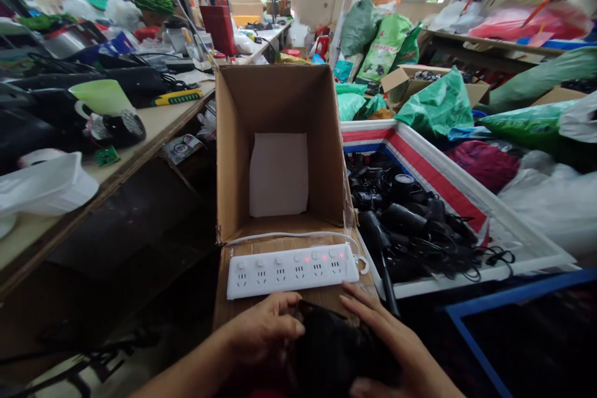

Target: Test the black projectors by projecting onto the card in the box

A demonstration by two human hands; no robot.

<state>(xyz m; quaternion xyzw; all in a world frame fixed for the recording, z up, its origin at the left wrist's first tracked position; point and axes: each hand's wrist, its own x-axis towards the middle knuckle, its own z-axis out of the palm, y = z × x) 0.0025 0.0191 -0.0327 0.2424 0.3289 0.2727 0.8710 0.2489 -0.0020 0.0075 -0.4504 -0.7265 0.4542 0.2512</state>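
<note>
A rounded black object (333, 348) is between my hands at the bottom of the view, too dark and blurred for me to name its kind. My left hand (265, 323) grips its left edge, with thumb and forefinger closed on it. Around its right side curves my right hand (396, 342), fingers long against it. Just beyond the hands, a white power strip (293, 270) lies on brown cardboard, with several sockets and red lights on at its right end. An open cardboard box (280, 106) stands behind the strip, its mouth facing me.
At right, a white-rimmed crate (513, 255) holds a heap of black hair dryers (405, 217) and cords. A wooden bench (153, 130) at left carries a white tray (46, 186), a light green cup (105, 99) and a yellow-handled tool (178, 97). Green bags (441, 106) pile up behind the crate.
</note>
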